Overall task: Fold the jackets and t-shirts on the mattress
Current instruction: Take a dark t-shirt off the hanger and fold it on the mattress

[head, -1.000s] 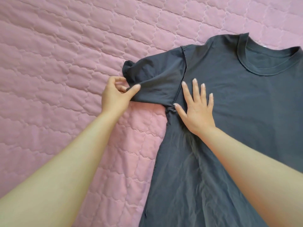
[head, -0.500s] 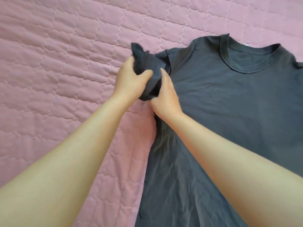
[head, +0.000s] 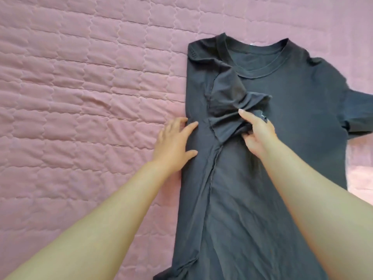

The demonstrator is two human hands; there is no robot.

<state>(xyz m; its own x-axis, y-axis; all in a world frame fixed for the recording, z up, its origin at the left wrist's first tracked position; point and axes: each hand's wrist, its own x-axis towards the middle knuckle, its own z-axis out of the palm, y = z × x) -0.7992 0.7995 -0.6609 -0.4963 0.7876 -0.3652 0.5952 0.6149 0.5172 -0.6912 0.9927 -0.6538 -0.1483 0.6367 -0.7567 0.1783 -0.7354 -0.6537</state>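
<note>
Now L hand (head: 173, 143) flat on grey tee (head: 292, 150), R hand (head: 259, 135) pinching bunched sleeve (head: 228, 102); quilted pink mattress (head: 80, 98).

Your left hand (head: 173, 144): palm down, fingers straight and spread, forearm outstretched. Your right hand (head: 260, 136): fingers curled, pinching the dark grey fabric t-shirt sleeve (head: 228, 93), forearm outstretched.

Count, head view: one dark grey short-sleeved fabric t-shirt (head: 306, 110) with one ribbed round neckband (head: 258, 75), one pink quilted mattress (head: 80, 98), two bare hands (left hand (head: 173, 142), right hand (head: 258, 134)), two bare forearms (left forearm (head: 101, 219), right forearm (head: 323, 209)).
</note>
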